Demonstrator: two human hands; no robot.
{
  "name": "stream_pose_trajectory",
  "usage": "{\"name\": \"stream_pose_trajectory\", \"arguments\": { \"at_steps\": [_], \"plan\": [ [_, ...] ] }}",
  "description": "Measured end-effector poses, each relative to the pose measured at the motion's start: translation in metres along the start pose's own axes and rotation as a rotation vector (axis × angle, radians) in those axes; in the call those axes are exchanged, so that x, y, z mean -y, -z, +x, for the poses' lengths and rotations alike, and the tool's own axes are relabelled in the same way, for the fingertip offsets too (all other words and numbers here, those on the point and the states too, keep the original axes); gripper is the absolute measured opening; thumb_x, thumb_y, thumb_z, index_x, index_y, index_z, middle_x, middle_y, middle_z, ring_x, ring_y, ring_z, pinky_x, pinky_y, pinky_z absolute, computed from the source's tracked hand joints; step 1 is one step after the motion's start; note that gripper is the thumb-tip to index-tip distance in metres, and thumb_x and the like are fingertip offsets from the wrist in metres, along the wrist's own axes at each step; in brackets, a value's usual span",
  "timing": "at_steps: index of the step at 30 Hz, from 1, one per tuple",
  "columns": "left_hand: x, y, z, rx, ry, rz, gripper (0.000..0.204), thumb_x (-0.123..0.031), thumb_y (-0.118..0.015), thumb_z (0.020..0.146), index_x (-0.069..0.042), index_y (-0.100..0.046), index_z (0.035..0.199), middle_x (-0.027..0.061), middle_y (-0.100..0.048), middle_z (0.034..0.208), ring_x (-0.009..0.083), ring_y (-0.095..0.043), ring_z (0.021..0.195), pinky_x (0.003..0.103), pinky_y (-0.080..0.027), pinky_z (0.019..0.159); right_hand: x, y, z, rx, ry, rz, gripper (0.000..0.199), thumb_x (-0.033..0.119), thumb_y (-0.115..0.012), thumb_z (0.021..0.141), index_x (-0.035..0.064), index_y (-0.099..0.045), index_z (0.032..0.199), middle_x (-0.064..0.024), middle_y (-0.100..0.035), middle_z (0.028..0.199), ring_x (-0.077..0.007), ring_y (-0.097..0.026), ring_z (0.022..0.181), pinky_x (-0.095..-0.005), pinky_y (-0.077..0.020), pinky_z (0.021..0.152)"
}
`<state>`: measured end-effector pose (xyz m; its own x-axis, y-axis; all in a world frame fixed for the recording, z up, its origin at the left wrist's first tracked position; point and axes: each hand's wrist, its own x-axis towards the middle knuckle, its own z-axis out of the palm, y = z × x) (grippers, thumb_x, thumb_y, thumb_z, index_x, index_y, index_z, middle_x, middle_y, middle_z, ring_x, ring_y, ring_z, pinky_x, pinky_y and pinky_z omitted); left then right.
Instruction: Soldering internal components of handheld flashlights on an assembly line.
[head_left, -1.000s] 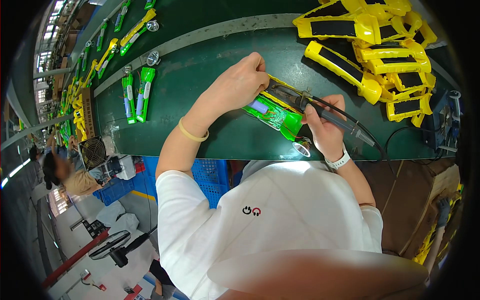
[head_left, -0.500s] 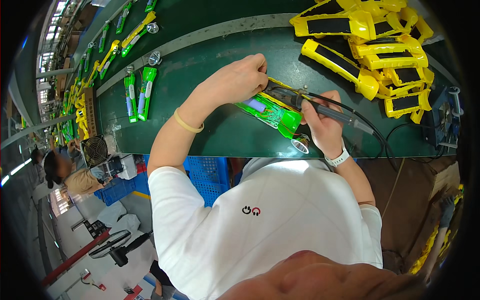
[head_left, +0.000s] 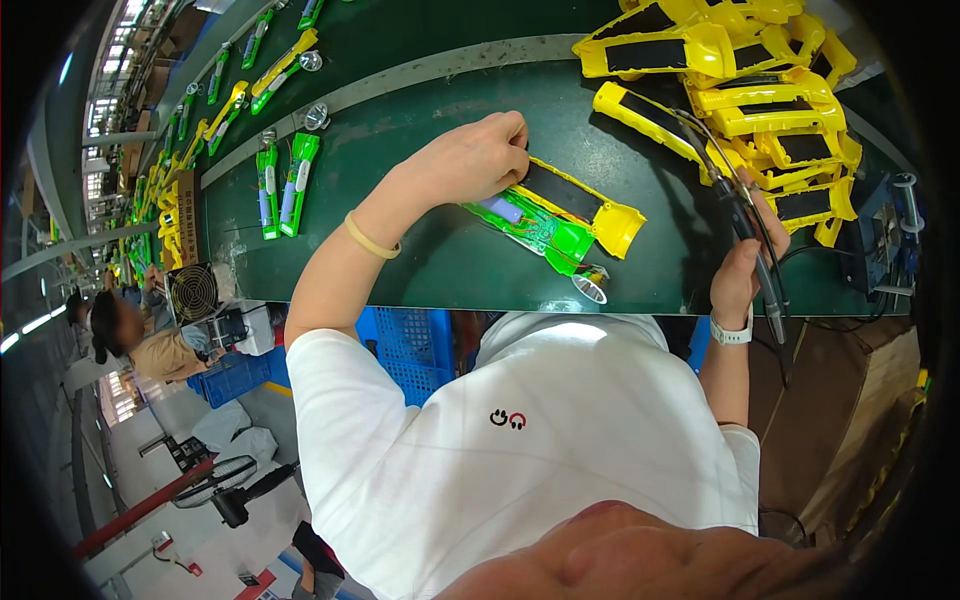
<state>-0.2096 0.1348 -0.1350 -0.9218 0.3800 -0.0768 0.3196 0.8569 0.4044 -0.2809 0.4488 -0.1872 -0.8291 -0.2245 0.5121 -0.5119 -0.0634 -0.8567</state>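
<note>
Factory assembly line: long green conveyor, stacked yellow casings.

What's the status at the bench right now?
Left hand pressing green and yellow casing. Right hand holding soldering iron, lifted clear. Yellow shells piled beside.

My bench is a long dark green belt. Under my left hand lies a green and yellow housing, a small silver reflector just beside its near end. Beyond my right hand sits a heap of yellow shells. Well off to the left of my left hand lie two green halves side by side.
</note>
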Motion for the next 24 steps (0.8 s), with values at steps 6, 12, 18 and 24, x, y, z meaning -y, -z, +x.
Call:
{"name": "stream_pose_trajectory", "arguments": {
  "at_steps": [6, 12, 18, 24],
  "plan": [
    [-0.001, 0.005, 0.001, 0.053, 0.013, 0.002, 0.003, -0.007, -0.064, 0.072, -0.004, -0.063, 0.072, 0.0087, -0.051, 0.089, 0.0229, -0.054, 0.082, 0.031, -0.047, 0.070, 0.003, -0.010, 0.003, 0.011, -0.096, -0.078, 0.054, 0.047, -0.049, 0.089, 0.0013, -0.036, 0.116, -0.0137, -0.047, 0.117, -0.0231, -0.051, 0.101, -0.0331, -0.0367, 0.093],
    [0.007, -0.003, 0.000, -0.289, 0.015, -0.055, 0.017, -0.015, -0.065, 0.076, -0.005, -0.067, 0.090, 0.0099, -0.057, 0.103, 0.0238, -0.057, 0.090, 0.033, -0.047, 0.080, 0.020, -0.030, 0.013, 0.000, -0.167, 0.703, 0.031, 0.029, -0.046, 0.094, 0.0078, -0.035, 0.114, -0.0132, -0.046, 0.116, -0.0277, -0.049, 0.112, -0.0531, -0.0449, 0.092],
    [-0.003, -0.009, -0.020, -0.492, -0.110, 0.082, 0.019, -0.012, -0.070, 0.065, -0.007, -0.063, 0.082, 0.0092, -0.060, 0.096, 0.0266, -0.056, 0.095, 0.036, -0.045, 0.081, 0.015, -0.037, 0.004, -0.107, 0.014, 0.109, 0.044, 0.037, -0.049, 0.092, 0.0030, -0.035, 0.115, -0.0188, -0.044, 0.117, -0.0253, -0.052, 0.107, -0.0366, -0.0490, 0.083],
    [-0.019, -0.037, -0.065, -0.340, -0.137, -0.129, 0.047, -0.017, -0.076, 0.060, -0.010, -0.057, 0.102, 0.0136, -0.056, 0.110, 0.0330, -0.053, 0.102, 0.042, -0.042, 0.087, 0.015, -0.005, -0.054, 0.034, -0.155, 0.188, 0.050, 0.045, -0.049, 0.089, 0.0037, -0.034, 0.113, -0.0205, -0.040, 0.117, -0.0230, -0.058, 0.085, -0.0299, -0.0508, 0.063]
  ]
}}
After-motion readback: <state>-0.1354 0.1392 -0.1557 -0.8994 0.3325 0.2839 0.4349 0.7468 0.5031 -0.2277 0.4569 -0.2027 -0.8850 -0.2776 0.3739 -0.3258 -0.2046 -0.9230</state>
